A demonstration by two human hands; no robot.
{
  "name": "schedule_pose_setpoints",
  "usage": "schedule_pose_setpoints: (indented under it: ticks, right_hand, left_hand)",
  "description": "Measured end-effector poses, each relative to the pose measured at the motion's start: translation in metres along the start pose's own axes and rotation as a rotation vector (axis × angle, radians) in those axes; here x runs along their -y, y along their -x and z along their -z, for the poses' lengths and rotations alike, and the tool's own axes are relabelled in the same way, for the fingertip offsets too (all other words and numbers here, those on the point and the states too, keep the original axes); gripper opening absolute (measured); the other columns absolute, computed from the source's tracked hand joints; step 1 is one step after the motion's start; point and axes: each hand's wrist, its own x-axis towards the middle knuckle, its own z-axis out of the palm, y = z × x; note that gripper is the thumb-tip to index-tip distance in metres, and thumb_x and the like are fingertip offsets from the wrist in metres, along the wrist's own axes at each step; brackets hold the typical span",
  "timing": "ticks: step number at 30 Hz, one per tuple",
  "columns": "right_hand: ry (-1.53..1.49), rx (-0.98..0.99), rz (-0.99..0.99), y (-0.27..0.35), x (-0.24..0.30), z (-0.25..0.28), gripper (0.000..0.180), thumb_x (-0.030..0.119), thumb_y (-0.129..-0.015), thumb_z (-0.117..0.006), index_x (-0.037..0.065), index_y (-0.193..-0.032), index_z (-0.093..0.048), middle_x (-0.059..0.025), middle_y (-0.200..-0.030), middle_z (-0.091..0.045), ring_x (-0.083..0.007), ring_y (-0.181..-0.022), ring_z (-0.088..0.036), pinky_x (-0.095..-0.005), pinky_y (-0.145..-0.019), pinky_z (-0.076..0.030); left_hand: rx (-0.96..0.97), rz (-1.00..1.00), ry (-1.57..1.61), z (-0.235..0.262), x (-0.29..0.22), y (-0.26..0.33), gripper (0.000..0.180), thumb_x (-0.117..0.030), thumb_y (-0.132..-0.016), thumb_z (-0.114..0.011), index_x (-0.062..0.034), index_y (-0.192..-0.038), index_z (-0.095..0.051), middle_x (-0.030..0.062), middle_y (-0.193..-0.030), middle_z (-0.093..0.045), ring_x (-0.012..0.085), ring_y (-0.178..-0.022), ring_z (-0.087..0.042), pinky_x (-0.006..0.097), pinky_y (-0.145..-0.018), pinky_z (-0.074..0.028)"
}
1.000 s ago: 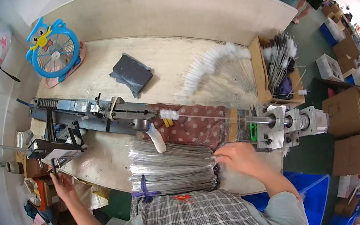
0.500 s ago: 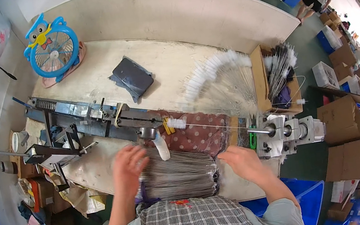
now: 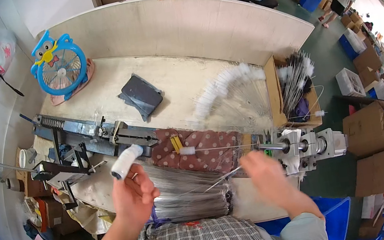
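My right hand (image 3: 264,174) pinches a thin metal wire (image 3: 223,179) that slants down to the left over a bundle of wires (image 3: 184,195). My left hand (image 3: 134,193) is at the white lever handle (image 3: 128,161), loosely bent with its fingers partly apart; it seems to touch the handle's lower end. Beyond the hands, a small white-bristled brush (image 3: 187,150) lies along a wire reaching the metal spindle (image 3: 273,146) on the right. A yellow piece (image 3: 176,144) stands beside the brush, over a dotted brown cloth (image 3: 211,142).
A long metal rail fixture (image 3: 88,136) crosses the left of the table. White brushes (image 3: 226,83) fan out at the back, beside a cardboard box (image 3: 274,91) of wire brushes. A blue owl fan (image 3: 60,66), a dark wrapped packet (image 3: 141,97) and a blue bin (image 3: 333,218) surround the workplace.
The white lever handle has swung left and up, with my left hand beside it. My right hand has lifted slightly, and a wire now shows in it.
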Motion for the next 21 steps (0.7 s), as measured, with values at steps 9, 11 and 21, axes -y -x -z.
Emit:
schedule_pose_setpoints:
  ticks: [9, 11, 21]
  right_hand:
    - [-0.294, -0.430, -0.359, -0.013, -0.047, 0.044, 0.019, -0.002, -0.081, -0.055, 0.000, -0.098, -0.063, -0.0147, -0.083, -0.063, -0.0290, -0.070, -0.063, -0.0341, -0.062, -0.050]
    - [-0.484, -0.290, -0.400, -0.028, -0.039, 0.033, 0.018, 0.004, -0.081, -0.061, 0.003, -0.099, -0.065, -0.0150, -0.087, -0.065, -0.0293, -0.072, -0.063, -0.0343, -0.063, -0.050]
    - [-0.348, -0.298, -0.289, -0.028, -0.062, -0.002, 0.014, 0.020, -0.078, -0.067, 0.009, -0.086, -0.071, -0.0108, -0.078, -0.067, -0.0275, -0.073, -0.062, -0.0365, -0.066, -0.049]
  left_hand:
    - [0.760, -0.709, -1.125, -0.066, 0.071, -0.035, 0.015, -0.015, -0.088, -0.056, -0.0042, -0.099, -0.058, 0.0121, -0.085, -0.062, 0.0172, -0.070, -0.063, 0.031, -0.058, -0.050]
    - [0.547, -1.298, -1.403, -0.082, 0.098, -0.067, 0.010, -0.011, -0.082, -0.059, -0.0069, -0.091, -0.059, 0.0095, -0.083, -0.061, 0.0219, -0.068, -0.062, 0.034, -0.058, -0.049]
    - [0.575, -1.365, -1.796, -0.112, 0.100, -0.111, 0.009, -0.011, -0.069, -0.062, -0.0098, -0.073, -0.055, 0.0051, -0.074, -0.056, 0.0245, -0.070, -0.060, 0.037, -0.058, -0.047]
